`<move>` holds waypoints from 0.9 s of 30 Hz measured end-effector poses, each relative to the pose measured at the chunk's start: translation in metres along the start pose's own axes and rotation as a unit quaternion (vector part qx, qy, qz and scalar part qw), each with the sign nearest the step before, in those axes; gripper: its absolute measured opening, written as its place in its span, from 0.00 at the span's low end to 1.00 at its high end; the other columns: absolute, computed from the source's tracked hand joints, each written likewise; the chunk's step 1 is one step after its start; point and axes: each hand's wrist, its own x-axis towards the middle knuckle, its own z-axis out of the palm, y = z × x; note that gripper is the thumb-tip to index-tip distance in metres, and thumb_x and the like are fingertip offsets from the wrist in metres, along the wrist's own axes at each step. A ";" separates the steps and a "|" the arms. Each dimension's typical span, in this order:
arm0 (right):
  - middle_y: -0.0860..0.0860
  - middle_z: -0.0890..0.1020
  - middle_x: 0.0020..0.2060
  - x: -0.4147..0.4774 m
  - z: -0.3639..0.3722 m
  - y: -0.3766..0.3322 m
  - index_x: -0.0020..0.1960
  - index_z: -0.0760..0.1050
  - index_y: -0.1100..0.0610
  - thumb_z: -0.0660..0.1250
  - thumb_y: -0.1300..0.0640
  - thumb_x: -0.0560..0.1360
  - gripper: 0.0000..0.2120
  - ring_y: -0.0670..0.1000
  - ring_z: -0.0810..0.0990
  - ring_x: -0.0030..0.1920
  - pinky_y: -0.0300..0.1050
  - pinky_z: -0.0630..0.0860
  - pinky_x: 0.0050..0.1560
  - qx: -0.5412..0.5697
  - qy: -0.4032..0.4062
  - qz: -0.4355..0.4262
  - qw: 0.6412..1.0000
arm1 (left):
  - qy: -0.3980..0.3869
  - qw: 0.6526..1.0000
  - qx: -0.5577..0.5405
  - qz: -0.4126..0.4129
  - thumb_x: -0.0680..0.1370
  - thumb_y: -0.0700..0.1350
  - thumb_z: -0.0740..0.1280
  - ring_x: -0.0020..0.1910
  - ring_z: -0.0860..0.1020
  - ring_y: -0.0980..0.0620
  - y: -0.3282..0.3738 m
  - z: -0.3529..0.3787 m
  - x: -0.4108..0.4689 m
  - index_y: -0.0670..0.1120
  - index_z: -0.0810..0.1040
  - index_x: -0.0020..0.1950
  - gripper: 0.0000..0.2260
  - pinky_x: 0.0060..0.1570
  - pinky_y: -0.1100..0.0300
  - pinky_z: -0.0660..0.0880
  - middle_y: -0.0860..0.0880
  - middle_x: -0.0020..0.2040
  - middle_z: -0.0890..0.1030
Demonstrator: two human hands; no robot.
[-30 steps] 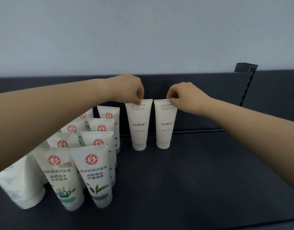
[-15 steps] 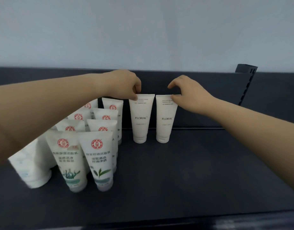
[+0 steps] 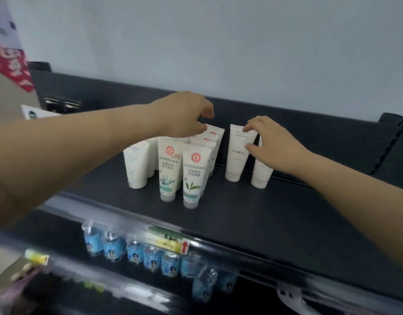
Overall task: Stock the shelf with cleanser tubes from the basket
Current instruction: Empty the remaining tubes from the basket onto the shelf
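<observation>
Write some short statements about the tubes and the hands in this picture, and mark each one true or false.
1. Two FLORAL tubes stand upright on the shelf. True.
2. The right hand touches one of the FLORAL tubes. True.
3. The red-logo tubes lie flat. False: they stand on their caps.
4. The left hand carries a tube. False: no tube is lifted; it is over the red-logo tubes.
5. Nothing is seen below the shelf. False: blue packets show there.

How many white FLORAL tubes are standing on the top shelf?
2. The left FLORAL tube stands upright just right of the red-logo tubes. The right FLORAL tube stands beside it, partly covered by the right hand, which might hide more.
</observation>
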 end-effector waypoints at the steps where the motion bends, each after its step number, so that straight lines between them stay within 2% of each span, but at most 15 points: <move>1: 0.50 0.68 0.67 -0.005 -0.001 -0.010 0.65 0.70 0.56 0.64 0.58 0.76 0.18 0.50 0.67 0.67 0.43 0.63 0.66 0.008 0.001 -0.012 1.000 | 0.004 1.000 0.004 -0.008 0.78 0.46 0.63 0.61 0.74 0.51 0.000 -0.003 -0.015 0.48 0.74 0.65 0.15 0.56 0.59 0.69 0.50 0.63 0.76; 5: 0.51 0.69 0.67 -0.027 0.002 -0.052 0.64 0.71 0.57 0.64 0.60 0.75 0.17 0.50 0.68 0.67 0.36 0.60 0.61 0.035 0.007 -0.052 0.998 | -0.004 0.998 0.036 -0.045 0.77 0.48 0.64 0.62 0.73 0.50 0.001 -0.012 -0.073 0.49 0.73 0.66 0.17 0.59 0.56 0.69 0.50 0.64 0.74; 12: 0.51 0.70 0.66 -0.048 0.023 -0.142 0.65 0.70 0.56 0.65 0.59 0.75 0.18 0.51 0.68 0.67 0.43 0.63 0.65 0.069 -0.016 -0.137 0.988 | -0.029 0.988 0.093 -0.119 0.77 0.48 0.64 0.61 0.73 0.47 -0.011 -0.025 -0.187 0.48 0.72 0.66 0.18 0.59 0.50 0.71 0.48 0.64 0.74; 16: 0.51 0.69 0.67 -0.054 0.046 -0.204 0.66 0.70 0.56 0.64 0.58 0.76 0.19 0.51 0.68 0.67 0.45 0.63 0.65 0.087 -0.048 -0.183 0.978 | -0.062 0.976 0.110 -0.178 0.77 0.50 0.64 0.63 0.72 0.46 -0.033 -0.030 -0.250 0.48 0.69 0.69 0.20 0.61 0.50 0.71 0.47 0.66 0.72; 19: 0.51 0.68 0.68 -0.053 0.067 -0.255 0.67 0.69 0.57 0.64 0.57 0.77 0.20 0.52 0.67 0.68 0.44 0.62 0.66 0.084 -0.075 -0.228 0.967 | -0.072 0.968 0.103 -0.218 0.77 0.50 0.64 0.64 0.71 0.46 -0.058 -0.032 -0.297 0.48 0.69 0.69 0.21 0.63 0.49 0.70 0.47 0.66 0.72; 23: 0.52 0.70 0.64 -0.044 0.101 -0.327 0.66 0.70 0.57 0.65 0.57 0.75 0.19 0.53 0.69 0.66 0.48 0.67 0.63 0.082 -0.091 -0.278 0.953 | -0.072 0.956 0.113 -0.259 0.77 0.49 0.64 0.63 0.73 0.45 -0.100 -0.032 -0.358 0.47 0.71 0.67 0.19 0.61 0.49 0.71 0.46 0.64 0.74; 27: 0.49 0.67 0.69 -0.033 0.142 -0.406 0.69 0.67 0.55 0.64 0.55 0.76 0.21 0.51 0.65 0.70 0.49 0.65 0.68 0.086 -0.120 -0.309 0.939 | -0.097 0.941 0.105 -0.305 0.77 0.48 0.63 0.62 0.73 0.44 -0.152 -0.029 -0.422 0.47 0.69 0.68 0.20 0.59 0.48 0.72 0.46 0.63 0.74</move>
